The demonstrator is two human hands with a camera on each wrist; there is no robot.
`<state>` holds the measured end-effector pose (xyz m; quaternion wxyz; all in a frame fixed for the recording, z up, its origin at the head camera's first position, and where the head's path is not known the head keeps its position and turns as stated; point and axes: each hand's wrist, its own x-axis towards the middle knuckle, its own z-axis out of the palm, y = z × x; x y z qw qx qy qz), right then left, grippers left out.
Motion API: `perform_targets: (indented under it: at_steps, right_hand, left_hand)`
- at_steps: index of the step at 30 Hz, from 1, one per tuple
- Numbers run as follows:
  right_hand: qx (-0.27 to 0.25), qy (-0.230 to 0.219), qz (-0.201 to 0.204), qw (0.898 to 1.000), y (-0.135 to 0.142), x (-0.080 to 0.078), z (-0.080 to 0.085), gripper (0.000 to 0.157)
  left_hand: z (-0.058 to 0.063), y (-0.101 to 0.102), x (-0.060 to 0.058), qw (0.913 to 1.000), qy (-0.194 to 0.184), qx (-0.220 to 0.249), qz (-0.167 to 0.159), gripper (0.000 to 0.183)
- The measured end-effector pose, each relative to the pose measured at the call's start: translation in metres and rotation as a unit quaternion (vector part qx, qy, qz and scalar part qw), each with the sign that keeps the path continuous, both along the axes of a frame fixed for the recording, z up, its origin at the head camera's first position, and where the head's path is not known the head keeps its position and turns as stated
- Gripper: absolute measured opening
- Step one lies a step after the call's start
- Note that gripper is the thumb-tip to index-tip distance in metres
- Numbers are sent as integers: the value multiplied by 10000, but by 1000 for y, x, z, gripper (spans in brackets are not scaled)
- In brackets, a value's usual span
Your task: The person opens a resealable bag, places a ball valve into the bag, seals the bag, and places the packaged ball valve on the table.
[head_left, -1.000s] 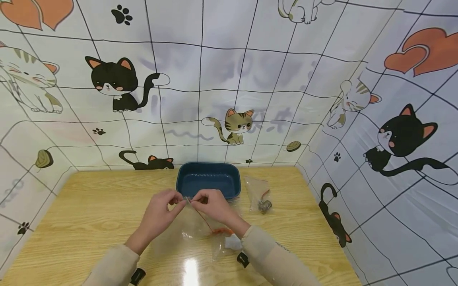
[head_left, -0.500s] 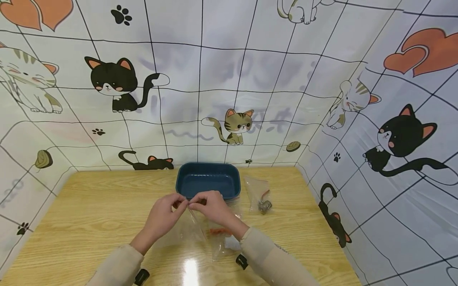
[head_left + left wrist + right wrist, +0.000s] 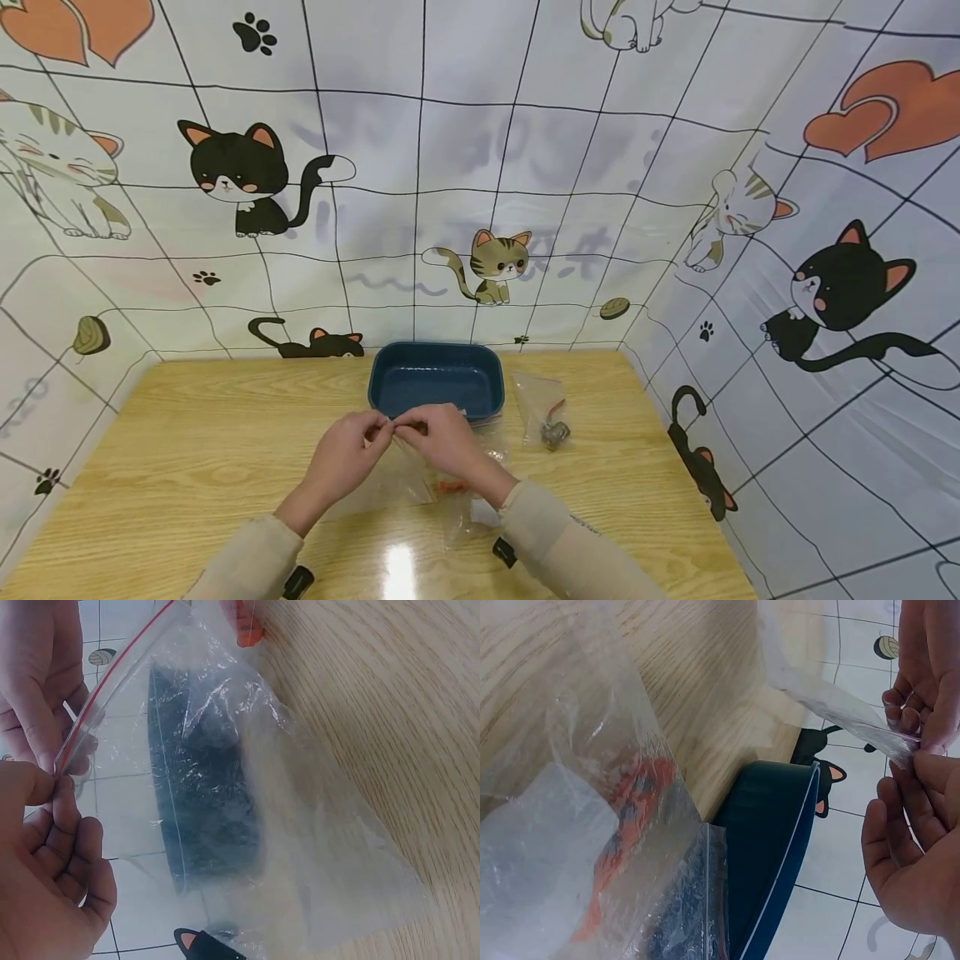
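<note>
A clear zip bag (image 3: 315, 802) with a red line along its top hangs from both hands, just in front of the blue basin. My left hand (image 3: 341, 458) pinches the bag's zip edge between thumb and forefinger, the other fingers curled. Right beside it my right hand (image 3: 442, 437) pinches the same edge, its fingertips meeting the left ones. Through the film in the left wrist view the dark basin shows, and no contents are seen in the bag.
The blue basin (image 3: 437, 400) stands against the cat-patterned backdrop. Under my right forearm lies another clear bag (image 3: 641, 705) with an orange item (image 3: 641, 787) and a white packet (image 3: 540, 862). To the right, a third bag (image 3: 536, 387) holds a greyish lump (image 3: 555, 435).
The hands have come closer together and slightly lower, fingertips now meeting at the zip edge. The bag's red line, earlier slanting to the right below the hands, no longer shows there in the head view.
</note>
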<state>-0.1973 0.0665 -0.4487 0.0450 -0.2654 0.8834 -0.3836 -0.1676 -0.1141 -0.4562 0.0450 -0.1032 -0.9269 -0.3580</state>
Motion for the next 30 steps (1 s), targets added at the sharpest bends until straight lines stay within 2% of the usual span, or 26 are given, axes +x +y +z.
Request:
perform_targets:
  at_steps: [4, 10, 15, 20, 23, 30]
  right_hand:
    - [58, 201, -51, 9998, -2, 0, -1, 17]
    - [457, 503, -70, 9977, -5, 1, -1, 14]
    - [1085, 995, 51, 9891, -6, 1, 1, 14]
    - [1551, 1349, 179, 9785, -4, 0, 1, 15]
    - [1630, 1322, 192, 9775, -3, -1, 0, 15]
    - [1320, 754, 195, 9882, -3, -1, -2, 19]
  left_hand:
    - [-1, 0, 1, 9998, 66, -155, -42, 11]
    - [0, -1, 2, 9968, 492, -612, -112, 15]
    - [0, -2, 2, 9924, 780, -925, -233, 19]
    - [0, -3, 3, 9887, 772, -1208, -444, 21]
    - [-1, -2, 2, 9895, 728, -1147, -489, 20]
    - [1, 1, 1, 9970, 341, -669, -163, 17]
